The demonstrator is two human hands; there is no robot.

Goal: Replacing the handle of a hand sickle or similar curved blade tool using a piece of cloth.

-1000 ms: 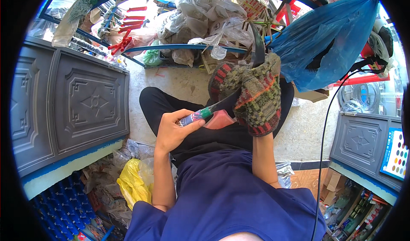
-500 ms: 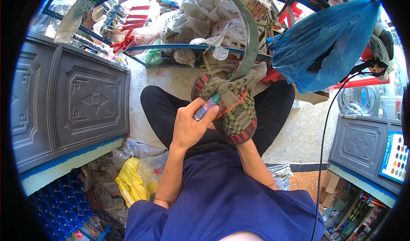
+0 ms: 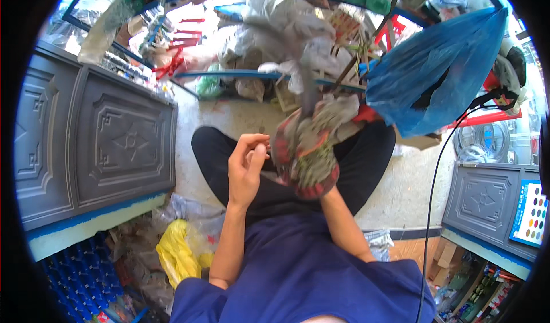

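Note:
My right hand is inside a thick knitted mitten (image 3: 312, 162), brown, green and red, in front of my crossed legs. It is closed around the lower end of a long, curved, grey blade like a sickle's (image 3: 307, 88). The blade rises from the mitten and bends to the upper left, smeared by motion. The end inside the grip is hidden. To the left of the mitten, apart from it, my left hand (image 3: 246, 168) is raised with fingers loosely curled and the thumb apart. Nothing shows in it.
Ahead is a blue-framed shelf (image 3: 229, 74) stuffed with plastic bags. A blue plastic bag (image 3: 432, 74) hangs at the right, with a black cable (image 3: 433, 191) running down beside it. Grey panelled cabinets (image 3: 129, 140) stand on both sides. A yellow bag (image 3: 179, 251) lies at my left.
My left hand has let go of a purple-and-green patterned piece beside the mitten, which no longer shows, and drawn left. The curved blade has swung left and the mitten has turned.

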